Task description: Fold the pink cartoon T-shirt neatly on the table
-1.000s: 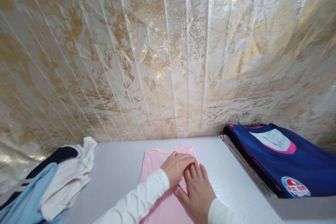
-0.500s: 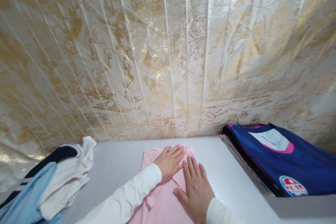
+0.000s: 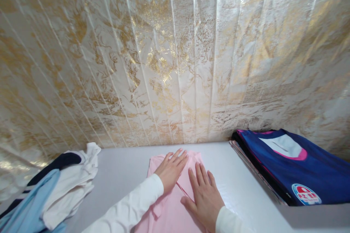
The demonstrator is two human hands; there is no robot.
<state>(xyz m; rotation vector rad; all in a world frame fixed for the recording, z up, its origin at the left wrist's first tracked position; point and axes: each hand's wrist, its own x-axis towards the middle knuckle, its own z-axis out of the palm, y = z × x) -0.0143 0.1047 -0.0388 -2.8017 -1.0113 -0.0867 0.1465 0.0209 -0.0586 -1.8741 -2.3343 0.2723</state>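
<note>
A pink garment [image 3: 172,213] lies flat on the pale tabletop in front of me, its near part cut off by the bottom of the view. My left hand [image 3: 171,170] rests flat on its upper middle, fingers stretched towards the far edge. Over the garment's right side lies my right hand [image 3: 203,194], palm down with fingers spread and thumb out. A thin red line, perhaps a cord or trim, shows on the pink cloth between the two hands. Neither hand grips anything.
A stack of folded garments, topped by a dark blue shirt [image 3: 290,171] with a round badge, stands at the right. White cloth [image 3: 72,185] and light blue cloth [image 3: 35,204] lie heaped at the left. A gold-patterned curtain [image 3: 169,62] hangs behind the table [image 3: 120,164].
My left hand has slid a little to the left over the pink garment, uncovering more of the red line. My right hand has stayed almost in place.
</note>
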